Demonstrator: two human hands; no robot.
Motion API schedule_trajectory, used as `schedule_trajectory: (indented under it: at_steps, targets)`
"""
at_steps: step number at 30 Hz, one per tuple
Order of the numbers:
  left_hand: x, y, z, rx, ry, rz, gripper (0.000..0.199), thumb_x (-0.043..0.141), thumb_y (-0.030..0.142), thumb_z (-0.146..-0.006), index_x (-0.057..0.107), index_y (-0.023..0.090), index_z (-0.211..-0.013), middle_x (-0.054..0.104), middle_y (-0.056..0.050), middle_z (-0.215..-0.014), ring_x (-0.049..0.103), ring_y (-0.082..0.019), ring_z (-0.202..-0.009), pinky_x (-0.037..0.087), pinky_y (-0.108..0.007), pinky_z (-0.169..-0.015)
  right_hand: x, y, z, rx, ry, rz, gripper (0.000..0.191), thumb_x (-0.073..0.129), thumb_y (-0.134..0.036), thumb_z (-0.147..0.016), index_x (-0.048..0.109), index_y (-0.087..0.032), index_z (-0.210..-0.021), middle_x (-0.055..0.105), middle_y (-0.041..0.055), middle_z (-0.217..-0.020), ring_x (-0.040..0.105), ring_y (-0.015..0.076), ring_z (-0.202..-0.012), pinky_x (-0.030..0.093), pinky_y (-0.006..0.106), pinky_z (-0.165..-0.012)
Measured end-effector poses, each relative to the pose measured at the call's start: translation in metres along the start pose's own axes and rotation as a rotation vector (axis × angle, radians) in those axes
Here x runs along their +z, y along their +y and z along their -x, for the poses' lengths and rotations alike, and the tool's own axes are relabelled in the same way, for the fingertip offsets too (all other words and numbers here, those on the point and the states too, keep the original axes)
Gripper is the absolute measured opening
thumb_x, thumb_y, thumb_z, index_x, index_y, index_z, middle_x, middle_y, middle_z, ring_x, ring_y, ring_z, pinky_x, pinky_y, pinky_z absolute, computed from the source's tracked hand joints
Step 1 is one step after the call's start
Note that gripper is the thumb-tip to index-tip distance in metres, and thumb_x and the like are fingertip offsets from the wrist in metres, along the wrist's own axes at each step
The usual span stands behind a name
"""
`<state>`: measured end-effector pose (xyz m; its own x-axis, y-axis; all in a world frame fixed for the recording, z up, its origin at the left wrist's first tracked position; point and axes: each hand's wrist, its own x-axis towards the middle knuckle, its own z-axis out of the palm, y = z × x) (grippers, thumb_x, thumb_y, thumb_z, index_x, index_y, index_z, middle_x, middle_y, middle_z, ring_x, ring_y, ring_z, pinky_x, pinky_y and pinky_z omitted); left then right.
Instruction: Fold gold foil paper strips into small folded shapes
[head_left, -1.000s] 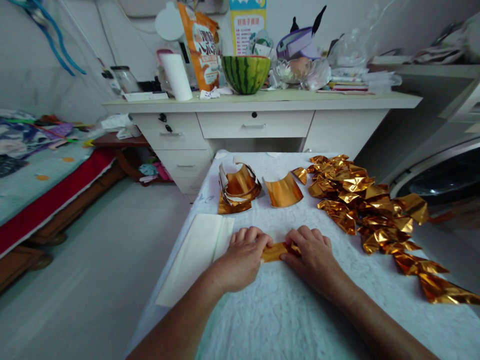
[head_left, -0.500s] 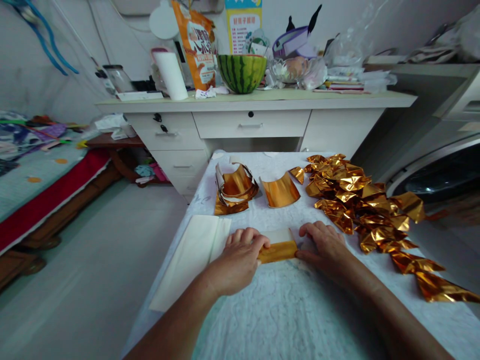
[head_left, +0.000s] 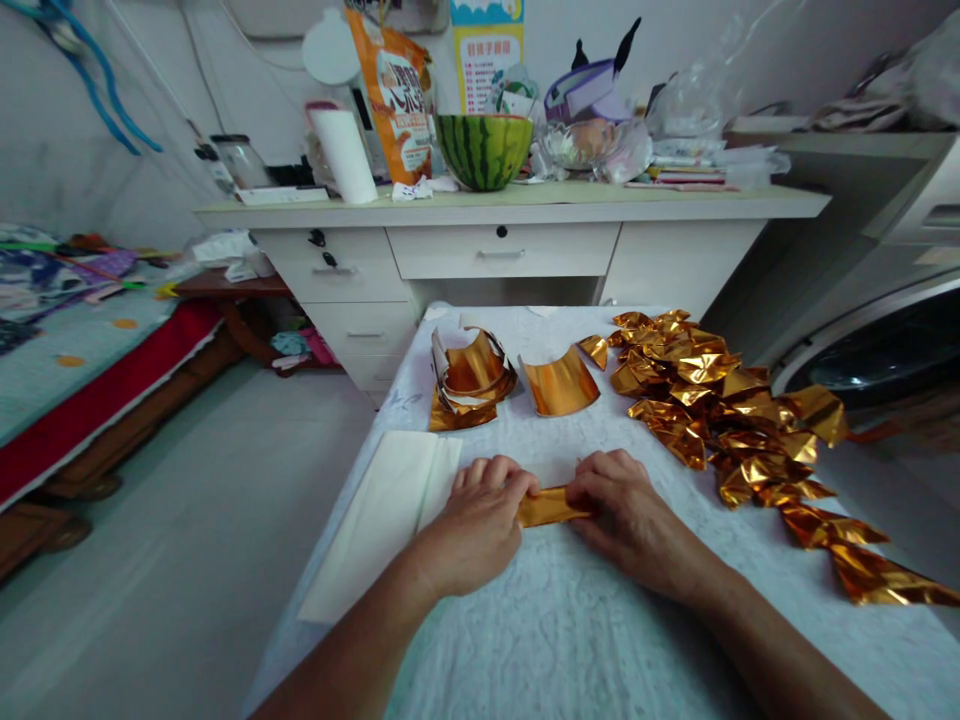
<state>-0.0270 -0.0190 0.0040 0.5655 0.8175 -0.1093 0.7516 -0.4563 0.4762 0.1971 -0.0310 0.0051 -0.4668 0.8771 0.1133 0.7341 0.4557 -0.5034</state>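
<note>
Between my hands a narrow folded strip of gold foil paper (head_left: pixel 546 507) lies on the cloth-covered table. My left hand (head_left: pixel 480 515) grips its left end, thumb and fingers closed. At the right end my right hand (head_left: pixel 619 505) pinches the strip, its fingers curled over the edge. Left of my left hand is a stack of cream paper sheets (head_left: pixel 375 510), partly under my wrist. Beyond my hands stand a curled stack of gold foil sheets (head_left: pixel 472 370) and one single curved gold sheet (head_left: pixel 561 382).
Folded gold foil pieces (head_left: pixel 705 370) pile along the table's right side, trailing to the near right edge. Behind the table is a white desk (head_left: pixel 502 210) with a watermelon half (head_left: pixel 484 150) and an orange pouch (head_left: pixel 397 100). A washing machine (head_left: pixel 892 320) stands at right, a bed (head_left: pixel 90 350) at left.
My right hand has moved left and closed on the strip's right end. The pale upper part of the sheet is folded over, leaving only a narrow gold band showing. My left hand stays put.
</note>
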Motion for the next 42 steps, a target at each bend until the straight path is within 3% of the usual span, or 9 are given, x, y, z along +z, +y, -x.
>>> schedule_trajectory:
  at_steps: [2, 5, 8, 14, 25, 31, 42]
  targets:
    - [0.001, 0.002, -0.001, 0.0, 0.028, 0.016, 0.028, 0.055, 0.023, -0.082, 0.052, 0.027, -0.11, 0.05, -0.003, -0.112, 0.043, -0.024, -0.107, 0.036, -0.039, -0.093, 0.004, 0.0, -0.001, 0.003, -0.013, 0.009, 0.007, 0.06, -0.016, -0.083, 0.06, -0.022, -0.086, 0.059, 0.0039, -0.089, 0.05, 0.0212, -0.085, 0.037, 0.036, -0.078]
    - [0.005, 0.006, -0.003, 0.001, 0.099, 0.024, 0.035, 0.07, 0.037, -0.074, 0.055, 0.026, -0.104, 0.052, -0.002, -0.11, 0.045, -0.024, -0.104, 0.036, -0.04, -0.091, 0.006, 0.003, -0.003, 0.006, -0.012, 0.006, 0.004, 0.061, -0.018, -0.084, 0.06, -0.021, -0.086, 0.059, 0.0039, -0.089, 0.05, 0.021, -0.085, 0.036, 0.036, -0.077]
    - [0.007, 0.009, -0.006, 0.025, 0.192, 0.025, 0.033, 0.076, 0.034, -0.071, 0.059, 0.025, -0.098, 0.054, -0.002, -0.108, 0.046, -0.024, -0.105, 0.035, -0.039, -0.091, 0.004, 0.004, -0.004, -0.008, -0.012, -0.007, 0.004, 0.058, -0.022, -0.088, 0.063, -0.022, -0.088, 0.061, 0.0043, -0.089, 0.051, 0.021, -0.086, 0.036, 0.036, -0.078]
    - [0.009, 0.004, -0.01, 0.098, 0.216, 0.013, 0.003, 0.066, 0.02, -0.084, 0.066, 0.023, -0.085, 0.062, 0.0, -0.087, 0.052, -0.019, -0.09, 0.038, -0.034, -0.081, 0.001, 0.007, -0.003, -0.042, 0.0, -0.007, 0.008, 0.055, -0.018, -0.089, 0.063, -0.021, -0.088, 0.062, 0.0033, -0.086, 0.052, 0.0197, -0.084, 0.037, 0.035, -0.076]
    - [0.012, 0.002, -0.012, 0.169, 0.378, 0.018, 0.011, 0.058, 0.018, -0.09, 0.067, 0.019, -0.085, 0.064, -0.002, -0.082, 0.053, -0.019, -0.083, 0.042, -0.031, -0.075, 0.01, 0.021, 0.0, -0.038, 0.151, -0.075, 0.017, 0.057, -0.005, -0.077, 0.053, -0.021, -0.081, 0.058, 0.0017, -0.082, 0.051, 0.0198, -0.083, 0.041, 0.034, -0.073]
    - [0.012, 0.001, -0.014, 0.151, 0.455, -0.031, 0.015, 0.054, 0.009, -0.088, 0.064, 0.019, -0.089, 0.063, -0.002, -0.085, 0.053, -0.019, -0.083, 0.044, -0.029, -0.073, 0.005, 0.013, 0.004, -0.177, 0.331, -0.088, 0.019, 0.055, -0.006, -0.084, 0.05, -0.022, -0.091, 0.059, 0.0035, -0.092, 0.051, 0.0197, -0.088, 0.042, 0.034, -0.075]
    - [0.015, 0.008, -0.021, 0.148, 0.61, 0.095, 0.023, 0.044, -0.003, -0.078, 0.055, 0.018, -0.08, 0.058, -0.003, -0.089, 0.055, -0.018, -0.087, 0.046, -0.03, -0.078, -0.004, -0.005, 0.01, -0.34, 0.357, 0.177, 0.011, 0.051, -0.009, -0.091, 0.055, -0.018, -0.089, 0.065, 0.0073, -0.102, 0.052, 0.0232, -0.099, 0.042, 0.039, -0.083]
